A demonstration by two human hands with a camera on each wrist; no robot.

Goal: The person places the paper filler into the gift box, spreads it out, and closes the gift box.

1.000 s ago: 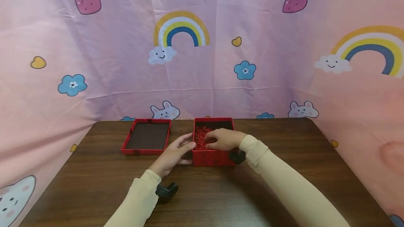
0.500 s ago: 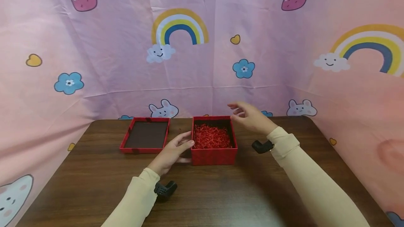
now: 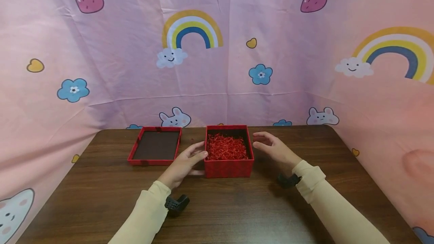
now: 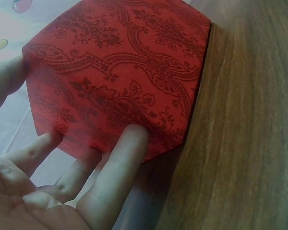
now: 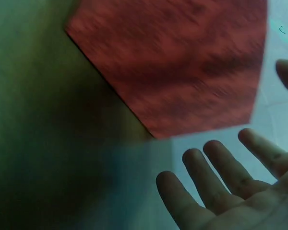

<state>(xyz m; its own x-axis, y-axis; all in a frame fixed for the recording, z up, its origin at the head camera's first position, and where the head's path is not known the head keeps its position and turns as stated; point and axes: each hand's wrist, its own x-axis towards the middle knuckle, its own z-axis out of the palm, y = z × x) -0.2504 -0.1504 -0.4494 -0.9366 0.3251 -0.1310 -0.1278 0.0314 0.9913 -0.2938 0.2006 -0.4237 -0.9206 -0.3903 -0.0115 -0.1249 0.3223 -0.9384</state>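
A red patterned box (image 3: 228, 169) stands at the middle of the table, topless, with red shredded paper (image 3: 226, 147) inside. My left hand (image 3: 181, 167) rests against its left side, fingertips touching the wall, the thumb at the upper edge; the left wrist view shows the fingers (image 4: 115, 177) spread on the patterned side (image 4: 134, 72). To the right of the box is my right hand (image 3: 276, 153), holding nothing, its fingers loosely bent. In the right wrist view its fingers (image 5: 216, 177) are spread apart, a little away from the box side (image 5: 182, 72).
Left of the box, a red lid (image 3: 152, 162) lies with its dark inside facing up. The brown wooden table (image 3: 217, 214) ends at the back against a pink and lilac cloth (image 3: 135, 55) printed with rainbows, strawberries and flowers. A small speck lies between lid and box.
My right hand has come out of the shredded paper, risen past the box's back right corner, then dropped to its right side. My left hand has stayed against the box.
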